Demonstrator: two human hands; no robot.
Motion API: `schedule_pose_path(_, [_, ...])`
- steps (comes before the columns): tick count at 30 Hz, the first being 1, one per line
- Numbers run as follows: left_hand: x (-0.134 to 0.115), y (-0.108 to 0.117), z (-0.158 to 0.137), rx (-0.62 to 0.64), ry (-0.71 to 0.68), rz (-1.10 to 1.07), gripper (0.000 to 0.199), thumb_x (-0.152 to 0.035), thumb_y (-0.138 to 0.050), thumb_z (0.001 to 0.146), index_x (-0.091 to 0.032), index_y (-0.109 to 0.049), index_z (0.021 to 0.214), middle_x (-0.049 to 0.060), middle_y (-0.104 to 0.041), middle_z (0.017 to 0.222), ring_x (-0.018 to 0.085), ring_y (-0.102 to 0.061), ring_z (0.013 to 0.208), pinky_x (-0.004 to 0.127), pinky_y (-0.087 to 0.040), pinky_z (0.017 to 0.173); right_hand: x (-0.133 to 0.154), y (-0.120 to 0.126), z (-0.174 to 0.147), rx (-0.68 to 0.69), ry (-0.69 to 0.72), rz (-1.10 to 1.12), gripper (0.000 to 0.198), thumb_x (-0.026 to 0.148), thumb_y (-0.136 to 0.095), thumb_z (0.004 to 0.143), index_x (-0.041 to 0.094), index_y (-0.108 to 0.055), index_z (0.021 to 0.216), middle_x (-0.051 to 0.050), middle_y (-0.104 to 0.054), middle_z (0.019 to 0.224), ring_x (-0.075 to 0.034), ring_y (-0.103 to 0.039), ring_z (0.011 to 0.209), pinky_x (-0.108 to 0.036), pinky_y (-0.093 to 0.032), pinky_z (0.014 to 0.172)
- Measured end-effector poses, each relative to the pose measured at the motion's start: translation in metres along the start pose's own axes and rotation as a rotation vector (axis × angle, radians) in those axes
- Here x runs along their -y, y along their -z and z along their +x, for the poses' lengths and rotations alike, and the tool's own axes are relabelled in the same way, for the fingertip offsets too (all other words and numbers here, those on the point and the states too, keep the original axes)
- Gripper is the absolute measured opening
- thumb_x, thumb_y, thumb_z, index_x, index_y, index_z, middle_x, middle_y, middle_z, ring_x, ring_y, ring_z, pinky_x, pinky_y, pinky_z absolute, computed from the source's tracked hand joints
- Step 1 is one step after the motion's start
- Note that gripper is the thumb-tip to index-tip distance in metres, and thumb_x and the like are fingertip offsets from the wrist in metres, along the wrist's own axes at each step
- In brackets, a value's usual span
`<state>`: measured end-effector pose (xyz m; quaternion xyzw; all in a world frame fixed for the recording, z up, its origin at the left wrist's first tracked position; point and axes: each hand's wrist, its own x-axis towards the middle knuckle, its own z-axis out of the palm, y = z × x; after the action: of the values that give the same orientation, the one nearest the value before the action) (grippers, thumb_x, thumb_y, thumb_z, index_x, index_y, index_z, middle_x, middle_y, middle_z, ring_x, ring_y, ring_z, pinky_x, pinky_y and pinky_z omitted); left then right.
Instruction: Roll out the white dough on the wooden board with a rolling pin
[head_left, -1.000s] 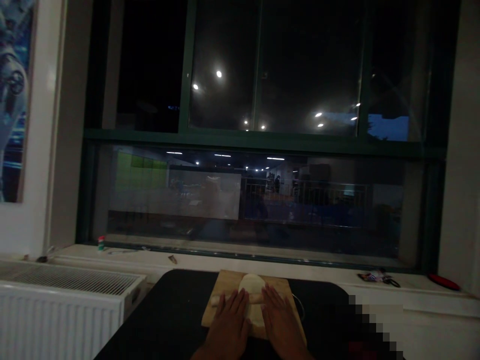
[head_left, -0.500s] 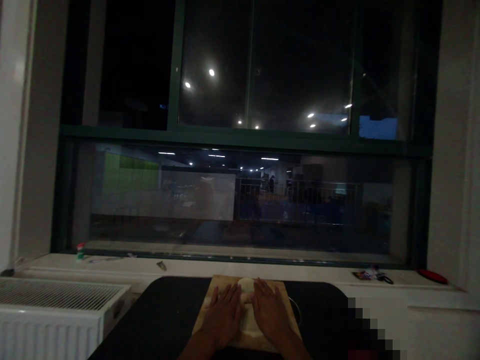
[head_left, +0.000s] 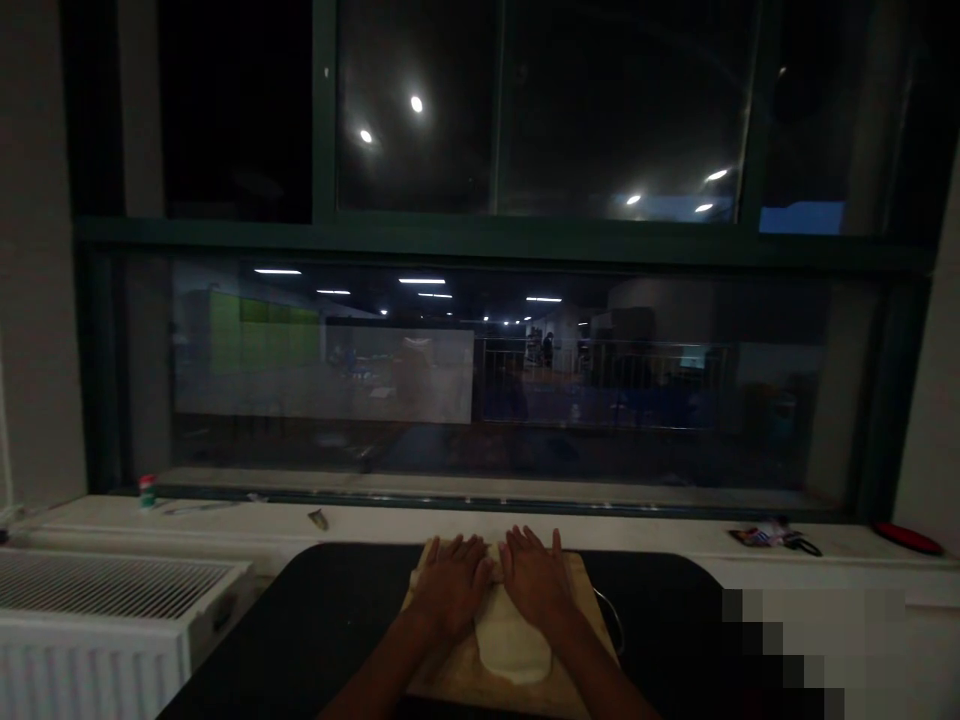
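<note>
A flat, pale sheet of dough (head_left: 514,645) lies on a wooden board (head_left: 439,678), its rounded near end showing between my forearms. My left hand (head_left: 452,588) is palm down at the far left part of the board, fingers stretched forward. Beside it, my right hand (head_left: 535,580) is also flat, its fingers extended and slightly spread near the board's far edge. Between the thumbs is a small wood-coloured piece, perhaps part of a rolling pin; the palms hide the rest.
Under the board is a dark table (head_left: 322,620). A thin wire loop (head_left: 613,615) sticks out at the board's right. The windowsill (head_left: 225,525) behind holds a red-capped container (head_left: 147,491), small items and a red round object (head_left: 909,538). A radiator (head_left: 97,620) stands left.
Both hands have slid forward, away from me, toward the board's far edge. More of the dough's near end now shows between the forearms. The camera view has shifted a little.
</note>
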<state>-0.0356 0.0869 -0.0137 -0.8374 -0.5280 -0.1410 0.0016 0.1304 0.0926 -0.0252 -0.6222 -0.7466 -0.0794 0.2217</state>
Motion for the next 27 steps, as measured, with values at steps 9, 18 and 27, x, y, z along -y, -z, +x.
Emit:
schedule_pose_path(9, [0.013, -0.004, 0.034, 0.027, -0.029, 0.044, 0.057, -0.043, -0.013, 0.099, -0.025, -0.054, 0.133, 0.008, -0.058, 0.139, 0.034, -0.047, 0.131, 0.065, -0.027, 0.108, 0.000, -0.008, 0.032, 0.066, -0.025, -0.040, 0.066, 0.041, -0.010, 0.102, 0.019, -0.072, 0.104, -0.013, -0.072, 0.109, -0.029, -0.056, 0.118, -0.061, -0.009, 0.111])
schedule_pose_path(18, [0.017, -0.003, 0.047, 0.034, -0.067, 0.089, 0.049, -0.038, -0.020, 0.097, -0.026, -0.058, 0.126, 0.010, -0.066, 0.127, 0.033, -0.059, 0.114, 0.064, -0.036, 0.100, -0.005, -0.017, 0.051, 0.098, -0.055, -0.042, 0.074, 0.046, -0.006, 0.101, 0.016, -0.074, 0.100, -0.016, -0.072, 0.104, -0.031, -0.062, 0.107, -0.061, -0.022, 0.106])
schedule_pose_path(27, [0.010, -0.004, 0.039, -0.029, -0.011, 0.088, 0.058, -0.042, -0.012, 0.099, -0.024, -0.065, 0.115, 0.012, -0.072, 0.113, 0.029, -0.062, 0.110, 0.058, -0.036, 0.102, -0.004, -0.017, 0.040, 0.041, -0.022, -0.085, 0.069, 0.043, -0.012, 0.102, 0.016, -0.075, 0.092, -0.015, -0.074, 0.095, -0.030, -0.065, 0.097, -0.055, -0.029, 0.101])
